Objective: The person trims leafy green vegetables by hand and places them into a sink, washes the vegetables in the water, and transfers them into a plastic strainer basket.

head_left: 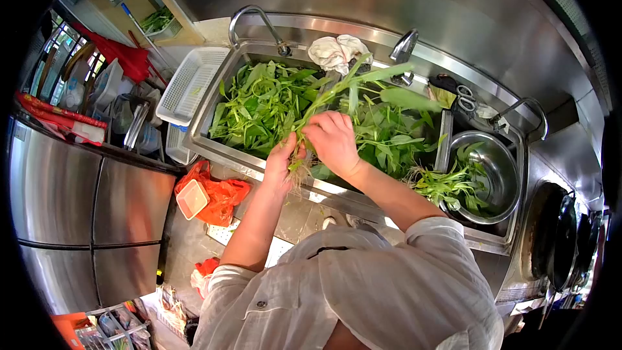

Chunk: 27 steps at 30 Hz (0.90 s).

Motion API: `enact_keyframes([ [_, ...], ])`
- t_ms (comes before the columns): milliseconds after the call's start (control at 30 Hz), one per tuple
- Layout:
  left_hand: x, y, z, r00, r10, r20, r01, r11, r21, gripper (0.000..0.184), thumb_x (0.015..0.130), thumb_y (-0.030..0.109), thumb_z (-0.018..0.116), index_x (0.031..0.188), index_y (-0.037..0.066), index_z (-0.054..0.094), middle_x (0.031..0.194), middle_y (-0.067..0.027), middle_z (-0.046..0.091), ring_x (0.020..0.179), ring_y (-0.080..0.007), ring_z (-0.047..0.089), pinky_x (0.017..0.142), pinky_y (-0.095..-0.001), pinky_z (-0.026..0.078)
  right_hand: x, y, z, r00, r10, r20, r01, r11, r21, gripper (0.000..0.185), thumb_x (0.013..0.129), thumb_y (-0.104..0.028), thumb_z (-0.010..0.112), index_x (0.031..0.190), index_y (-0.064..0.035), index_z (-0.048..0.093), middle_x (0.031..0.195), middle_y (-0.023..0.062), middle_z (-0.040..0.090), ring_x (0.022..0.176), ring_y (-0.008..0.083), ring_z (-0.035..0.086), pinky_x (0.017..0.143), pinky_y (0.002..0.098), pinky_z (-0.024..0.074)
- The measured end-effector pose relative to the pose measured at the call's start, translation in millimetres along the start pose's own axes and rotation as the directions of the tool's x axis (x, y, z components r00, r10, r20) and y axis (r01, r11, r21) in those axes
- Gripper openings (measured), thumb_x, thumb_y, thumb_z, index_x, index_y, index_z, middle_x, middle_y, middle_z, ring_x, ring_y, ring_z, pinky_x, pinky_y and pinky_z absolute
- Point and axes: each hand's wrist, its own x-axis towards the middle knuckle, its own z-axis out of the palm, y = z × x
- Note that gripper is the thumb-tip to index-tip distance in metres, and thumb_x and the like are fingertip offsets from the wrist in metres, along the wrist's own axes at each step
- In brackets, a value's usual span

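Note:
Both my hands are at a bunch of water spinach [353,83] above the front rim of the sink. My left hand [280,161] is closed around the stems near the root end, and pale stringy roots hang below it. Just above, my right hand [333,142] has its fingers curled onto the same stems. The long leaves point up and to the right. Loose greens [269,100] fill the left basin, and more leaves [389,133] lie in the middle basin. At the right, rooted greens [447,185] rest across the rim of a steel bowl [502,191].
Taps [259,13] and a crumpled white cloth [338,52] are along the back ledge, with scissors [465,98] farther right. White plastic baskets [191,87] stand left of the sink. A red plastic bag [223,198] lies on the floor. Woks [560,240] are at the far right.

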Motion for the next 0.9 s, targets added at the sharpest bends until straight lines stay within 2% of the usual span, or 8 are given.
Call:
enact_keyframes([
  [133,-0.6,-7.4,2.5,0.998,0.044,-0.034,-0.043,0.998,0.040,0.027,0.086,0.030,0.050,0.079,0.005,0.051,0.061,-0.0012,0.047,0.051,-0.0088,0.041,0.046,-0.0202,0.031,-20.6,19.0,10.8,0.881,0.453,0.139,-0.470,0.801,0.371,0.009,0.068,-0.009,0.062,0.077,-0.0091,0.061,0.080,0.0060,0.057,0.081,0.0250,0.053,0.073,0.0339,0.0404],
  [167,-0.4,-10.3,2.5,0.995,0.070,-0.072,-0.066,0.996,0.067,0.027,0.087,0.031,0.047,0.078,0.005,0.050,0.060,-0.0009,0.045,0.051,-0.0095,0.040,0.045,-0.0213,0.031,-28.0,36.2,13.4,0.709,0.652,0.269,-0.670,0.506,0.543,0.010,0.068,-0.008,0.062,0.078,-0.0088,0.062,0.076,0.0077,0.057,0.078,0.0261,0.054,0.074,0.0343,0.0419],
  [267,-13.5,-0.4,5.7,0.998,0.023,-0.063,-0.024,1.000,-0.015,0.027,0.087,0.030,0.048,0.078,0.005,0.051,0.060,-0.0012,0.045,0.051,-0.0098,0.040,0.045,-0.0210,0.031,-50.4,81.9,-3.3,0.743,0.654,0.145,-0.662,0.686,0.300,0.015,0.069,-0.006,0.061,0.084,-0.0080,0.061,0.084,0.0076,0.057,0.085,0.0255,0.053,0.077,0.0342,0.0416],
  [333,-18.7,1.4,4.0,0.991,-0.023,-0.130,0.020,0.999,-0.024,0.026,0.086,0.030,0.049,0.080,0.005,0.052,0.057,-0.0010,0.044,0.047,-0.0102,0.039,0.043,-0.0206,0.031,-44.2,81.8,-27.3,0.897,0.441,0.007,-0.440,0.897,-0.046,0.022,0.069,-0.004,0.057,0.091,-0.0068,0.060,0.093,0.0058,0.055,0.090,0.0241,0.052,0.079,0.0339,0.0408],
  [500,-32.4,3.7,5.2,0.988,-0.151,-0.032,0.145,0.980,-0.138,0.024,0.085,0.031,0.050,0.079,0.008,0.052,0.052,0.0014,0.042,0.039,-0.0090,0.037,0.033,-0.0206,0.026,-15.7,88.2,-41.7,0.997,0.052,-0.061,-0.060,0.986,-0.154,0.033,0.064,-0.004,0.052,0.097,-0.0058,0.056,0.097,0.0049,0.052,0.093,0.0218,0.049,0.082,0.0349,0.0378],
  [567,-35.7,4.2,11.8,0.953,-0.256,-0.164,0.227,0.958,-0.178,0.025,0.085,0.033,0.050,0.077,0.010,0.051,0.051,0.0021,0.041,0.037,-0.0077,0.036,0.031,-0.0195,0.025,-9.6,95.2,-40.0,0.998,-0.039,-0.051,0.024,0.963,-0.269,0.035,0.063,-0.007,0.053,0.097,-0.0060,0.056,0.097,0.0054,0.052,0.093,0.0211,0.048,0.085,0.0366,0.0356],
  [767,-37.4,-2.5,-1.3,0.966,-0.232,-0.114,0.219,0.969,-0.115,0.025,0.085,0.034,0.050,0.080,0.010,0.052,0.052,0.0013,0.042,0.037,-0.0079,0.037,0.032,-0.0193,0.026,-19.5,127.7,-33.3,0.981,0.034,0.190,-0.012,0.993,-0.117,0.017,0.079,-0.023,0.052,0.088,-0.0100,0.059,0.092,0.0024,0.057,0.089,0.0201,0.051,0.082,0.0355,0.0359],
  [900,-37.8,-2.6,-6.0,0.973,-0.212,-0.089,0.205,0.975,-0.090,0.028,0.084,0.033,0.052,0.073,0.008,0.050,0.054,0.0024,0.041,0.040,-0.0081,0.035,0.037,-0.0206,0.027,-21.5,146.3,-36.1,0.836,0.175,0.520,-0.240,0.969,0.060,0.017,0.080,-0.020,0.050,0.091,-0.0110,0.059,0.094,0.0061,0.056,0.091,0.0230,0.053,0.080,0.0362,0.0400],
])
